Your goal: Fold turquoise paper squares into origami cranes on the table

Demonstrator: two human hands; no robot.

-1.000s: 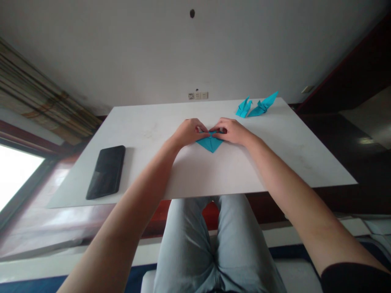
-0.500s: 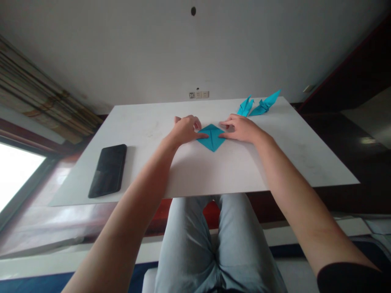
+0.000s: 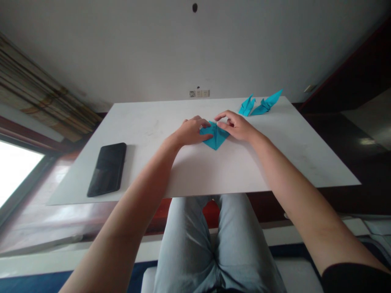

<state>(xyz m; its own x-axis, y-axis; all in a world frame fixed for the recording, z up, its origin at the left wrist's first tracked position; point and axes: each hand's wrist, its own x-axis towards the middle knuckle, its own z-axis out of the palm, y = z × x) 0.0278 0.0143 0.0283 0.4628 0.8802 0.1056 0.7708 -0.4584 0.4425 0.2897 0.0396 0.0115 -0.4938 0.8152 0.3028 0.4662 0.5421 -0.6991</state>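
Note:
A folded blue paper (image 3: 216, 138) lies in the middle of the white table (image 3: 232, 167), its near corner pointing toward me. My left hand (image 3: 191, 131) rests on its left side with fingers curled, pressing it down. My right hand (image 3: 234, 125) pinches the paper's right flap between thumb and fingers and lifts it off the table. Both forearms reach out over the table's near edge.
Two finished blue paper cranes (image 3: 259, 106) stand at the far right of the table. A black phone (image 3: 107, 169) lies flat near the left edge. A wall with a socket strip (image 3: 198, 93) is behind the table. My knees in light jeans (image 3: 214, 244) are under the near edge.
The paper was opened out flat into a diamond half a second ago. Now my right hand has closed on its right flap and raised it, while my left hand moved back onto the left side.

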